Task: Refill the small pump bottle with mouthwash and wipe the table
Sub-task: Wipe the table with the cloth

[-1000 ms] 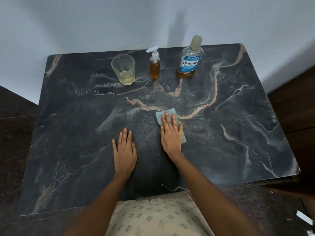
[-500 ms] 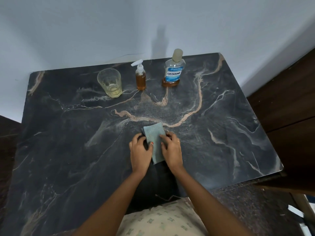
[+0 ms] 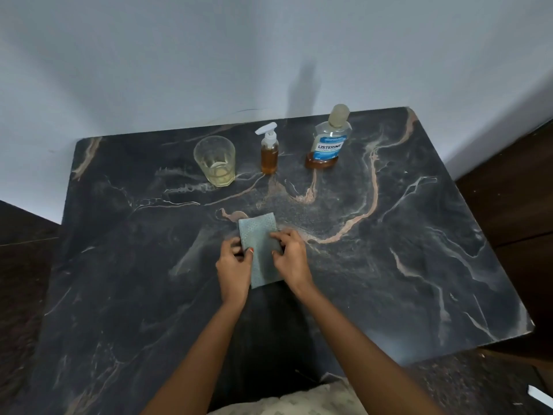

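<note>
Left arm: the bare forearm reaches up from the bottom edge, over the near part of the counter, wrist straight.
Left hand (image 3: 235,265): knuckles up, fingers curled under; it sits at the left long edge of the cloth.
Left grip: narrow, pinching the cloth's left edge, with the thumb and its orange nail lying on top of the fabric.
Cloth: a grey-green, textured, rectangular cloth (image 3: 259,235) lies flat on the counter's middle between the two hands, its far end free beyond the fingers.
Right arm: the bare forearm comes in from the lower right, angled inward toward the cloth.
Right hand (image 3: 291,256): back of the hand up, fingers bent down onto the cloth's right edge.
Right grip: narrow, fingertips and thumb closed on the cloth's right side.
Glass: a clear, round drinking glass (image 3: 215,160) stands upright at the far left of the back row, with a shallow layer of pale yellow liquid.
Pump bottle: a small clear pump bottle (image 3: 269,154) with a white pump head stands upright just right of the glass, holding amber liquid up to near its shoulder.
Mouthwash bottle: a clear plastic mouthwash bottle (image 3: 330,142) with a blue-and-white label and a pale cap stands furthest right, with amber liquid only at its base.
Counter: a dark marble counter (image 3: 419,250) with pale and pinkish veins, set against a light wall (image 3: 179,55).
</note>
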`<state>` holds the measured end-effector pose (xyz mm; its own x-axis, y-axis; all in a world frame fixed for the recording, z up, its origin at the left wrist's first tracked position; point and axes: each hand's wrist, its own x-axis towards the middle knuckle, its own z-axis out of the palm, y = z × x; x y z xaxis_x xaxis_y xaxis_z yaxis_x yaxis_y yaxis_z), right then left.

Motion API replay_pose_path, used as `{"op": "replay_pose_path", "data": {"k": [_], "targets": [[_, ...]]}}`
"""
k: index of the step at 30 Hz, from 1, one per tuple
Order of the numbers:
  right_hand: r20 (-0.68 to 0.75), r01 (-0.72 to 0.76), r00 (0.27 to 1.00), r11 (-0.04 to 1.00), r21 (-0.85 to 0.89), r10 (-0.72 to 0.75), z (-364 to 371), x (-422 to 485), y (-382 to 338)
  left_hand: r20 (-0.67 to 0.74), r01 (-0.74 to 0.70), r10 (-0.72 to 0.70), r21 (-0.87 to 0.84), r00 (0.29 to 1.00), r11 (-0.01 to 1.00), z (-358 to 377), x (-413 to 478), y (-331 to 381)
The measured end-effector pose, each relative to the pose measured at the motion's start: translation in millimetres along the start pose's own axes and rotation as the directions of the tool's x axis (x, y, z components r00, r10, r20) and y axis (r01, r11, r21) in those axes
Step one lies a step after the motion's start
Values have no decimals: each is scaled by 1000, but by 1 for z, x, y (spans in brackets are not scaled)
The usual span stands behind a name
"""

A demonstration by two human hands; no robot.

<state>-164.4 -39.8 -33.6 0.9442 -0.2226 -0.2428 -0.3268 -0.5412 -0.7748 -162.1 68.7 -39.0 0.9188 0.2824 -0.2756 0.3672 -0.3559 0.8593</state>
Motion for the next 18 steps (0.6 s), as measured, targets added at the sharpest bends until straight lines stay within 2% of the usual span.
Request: {"op": "replay_pose_path", "data": {"k": [4, 14, 18], "targets": [[86, 75, 994, 996, -44, -71, 26, 23, -31, -79, -3, 0, -44, 997, 999, -27, 34, 4], [217, 223, 958, 962, -155, -187, 102, 83, -110, -176, -36, 42, 40, 983, 999, -92, 133, 1], [219, 224, 960, 949, -222, -176, 126, 105, -133, -145, -69, 86, 118, 986, 991, -104, 169, 3]]}}
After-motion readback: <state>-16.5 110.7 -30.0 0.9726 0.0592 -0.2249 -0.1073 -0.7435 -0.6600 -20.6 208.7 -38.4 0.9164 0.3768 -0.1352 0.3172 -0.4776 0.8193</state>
